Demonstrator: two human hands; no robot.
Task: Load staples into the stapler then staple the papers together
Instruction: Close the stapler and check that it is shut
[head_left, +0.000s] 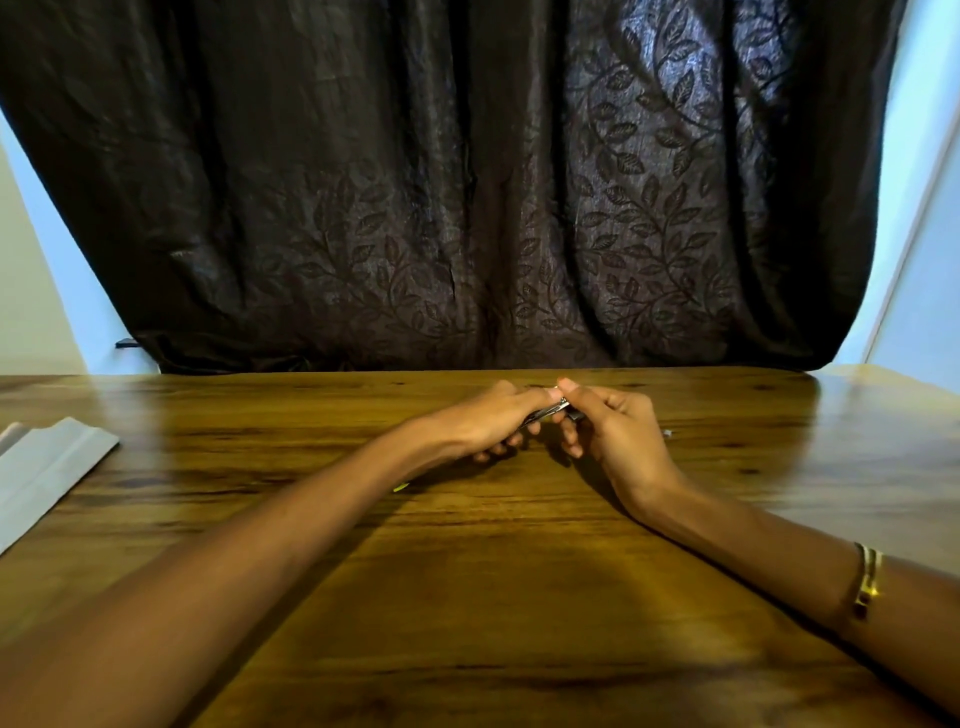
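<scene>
Fingers of the left hand (485, 418) are curled under and around a small metal stapler (550, 410), with the thumb laid along its top, so this hand grips it from the left end. How tightly they close I cannot tell, since the lower fingers are tucked out of sight. The stapler sits between the two hands, raised just above the counter (467, 571) near its far edge, and only a shiny sliver of it shows. It looks light, stiff and smooth, so I judge it likely to slip unless held by the sides of its body, away from the moving top. Fingers of the right hand (608, 423) are bent, thumb and forefinger pinching the right end of the stapler, perhaps at the staple channel; whether a staple strip is there is too small to tell. Far left on the counter lies a pale sheet stack, probably the papers (47, 467), well apart from both hands. A tiny bright speck (667, 432) rests just beside the right hand.
</scene>
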